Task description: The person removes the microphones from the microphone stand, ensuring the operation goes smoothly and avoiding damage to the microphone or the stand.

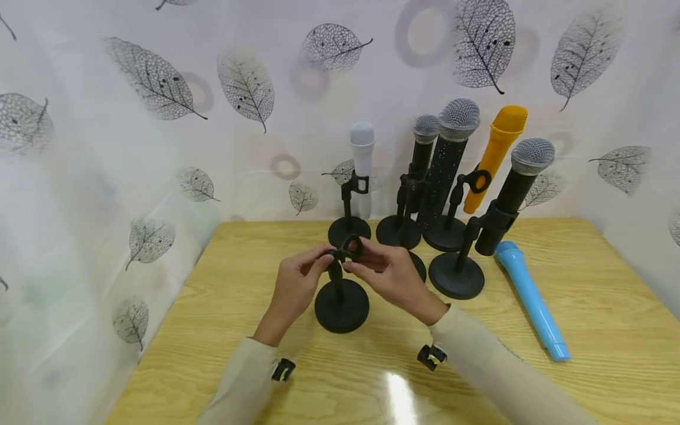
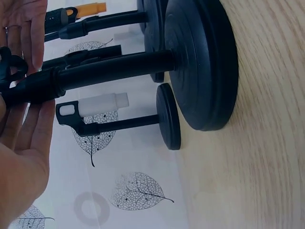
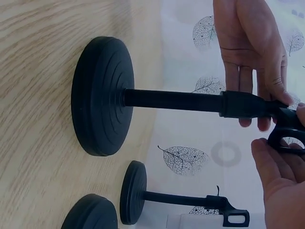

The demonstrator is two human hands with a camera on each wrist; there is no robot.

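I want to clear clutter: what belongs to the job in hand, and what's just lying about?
In the job: front stand, its clip, left hand, right hand.

Not in hand, possibly just lying about: blue microphone, white microphone, orange microphone, silver-topped microphones, other stands.

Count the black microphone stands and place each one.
6: one stand in the left hand and right hand; one behind it, by the white microphone; two further right along the back; one partly behind the right hand; one rightmost, holding a black microphone. Others may be hidden.
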